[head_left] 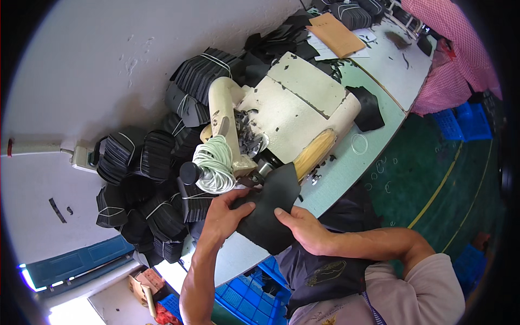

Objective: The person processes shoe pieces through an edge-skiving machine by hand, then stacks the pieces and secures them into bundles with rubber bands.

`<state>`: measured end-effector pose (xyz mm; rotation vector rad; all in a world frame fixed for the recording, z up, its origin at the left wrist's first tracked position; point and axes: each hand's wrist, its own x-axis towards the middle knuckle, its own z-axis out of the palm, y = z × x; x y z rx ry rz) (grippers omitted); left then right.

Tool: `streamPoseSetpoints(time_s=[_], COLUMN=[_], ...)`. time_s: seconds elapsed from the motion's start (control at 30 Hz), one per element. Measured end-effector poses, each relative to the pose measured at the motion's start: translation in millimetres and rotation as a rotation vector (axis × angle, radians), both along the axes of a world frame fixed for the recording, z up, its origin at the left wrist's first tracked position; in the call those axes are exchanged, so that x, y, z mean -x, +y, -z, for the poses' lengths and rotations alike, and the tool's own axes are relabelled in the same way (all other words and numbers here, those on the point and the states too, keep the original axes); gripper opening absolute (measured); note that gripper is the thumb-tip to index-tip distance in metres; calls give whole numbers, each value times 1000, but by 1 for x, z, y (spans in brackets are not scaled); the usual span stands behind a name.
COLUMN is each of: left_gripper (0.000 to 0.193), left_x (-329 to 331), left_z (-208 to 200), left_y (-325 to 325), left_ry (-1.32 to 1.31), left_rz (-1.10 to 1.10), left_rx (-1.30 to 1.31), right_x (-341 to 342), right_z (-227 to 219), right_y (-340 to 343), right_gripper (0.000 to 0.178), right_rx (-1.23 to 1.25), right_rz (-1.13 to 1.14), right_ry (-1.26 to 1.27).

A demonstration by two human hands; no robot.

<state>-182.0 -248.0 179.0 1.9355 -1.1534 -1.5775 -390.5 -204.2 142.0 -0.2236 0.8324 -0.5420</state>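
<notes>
A flat black leather-like piece (pixel 269 214) is held between both hands at the front of a cream-coloured machine (pixel 295 89). My left hand (pixel 226 212) grips its left edge, thumb on top and fingers partly hidden under it. On the right edge, my right hand (pixel 304 228) pinches the piece, thumb on top and the other fingers mostly hidden beneath. The far edge of the piece reaches the machine's metal working head (pixel 265 167). Just beyond my left hand, a bundle of white elastic bands (pixel 214 165) hangs on the machine's black knob (pixel 189 173).
Banded stacks of black pieces (pixel 162 214) crowd the wall side of the table (pixel 346 176). A brown envelope (pixel 336 35) lies at the back. Below the table are blue crates (pixel 252 298). Another person's pink checked sleeve (pixel 449 54) shows at far right.
</notes>
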Motion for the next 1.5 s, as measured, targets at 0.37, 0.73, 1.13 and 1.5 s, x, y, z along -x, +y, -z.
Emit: streamPoseSetpoints(time_s=[0.37,0.73,1.13,1.5], left_gripper=[32,36,37,35], left_x=[8,16,14,28], left_z=[-8,-16,-11,-6], left_y=[-3,7,-2,-10], left_ry=[-53,132,76,-355], left_rz=[27,-100,-60,33], left_rx=[86,19,37,80], right_x=[6,12,7,9], right_z=[-12,-3,-10,-22], right_y=[1,7,11,6], right_gripper=[38,33,37,42], right_rx=[-40,30,134,161], right_rz=[160,170,298,303], right_ry=[-111,-66,-90,43])
